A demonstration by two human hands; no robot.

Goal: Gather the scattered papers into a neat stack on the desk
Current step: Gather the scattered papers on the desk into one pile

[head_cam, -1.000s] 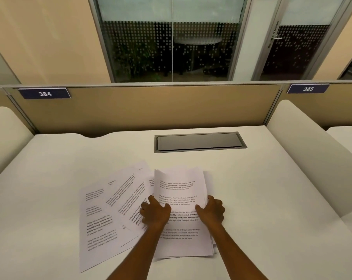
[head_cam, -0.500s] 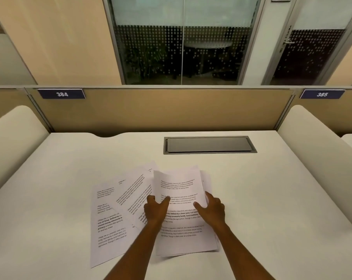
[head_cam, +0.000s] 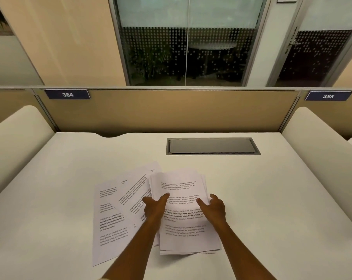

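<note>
A small stack of printed white papers [head_cam: 183, 229] lies near the front middle of the white desk [head_cam: 262, 199]. My left hand [head_cam: 153, 209] grips the stack's left edge, thumb on top of the sheet. My right hand [head_cam: 214, 208] holds the right edge, thumb laid across the text. The stack's far end curls up a little off the desk. Left of it, loose sheets [head_cam: 110, 217] lie fanned out and overlapping, partly tucked under the stack and my left forearm.
A grey cable hatch [head_cam: 212, 146] is set into the desk behind the papers. A tan partition [head_cam: 167, 110] closes the back. Rounded white dividers stand at the left [head_cam: 15, 142] and right [head_cam: 320, 146] sides.
Both hands have closed in on the stack's side edges and lifted its far end slightly. The view has shifted a little, so the papers sit further right in the frame.
</note>
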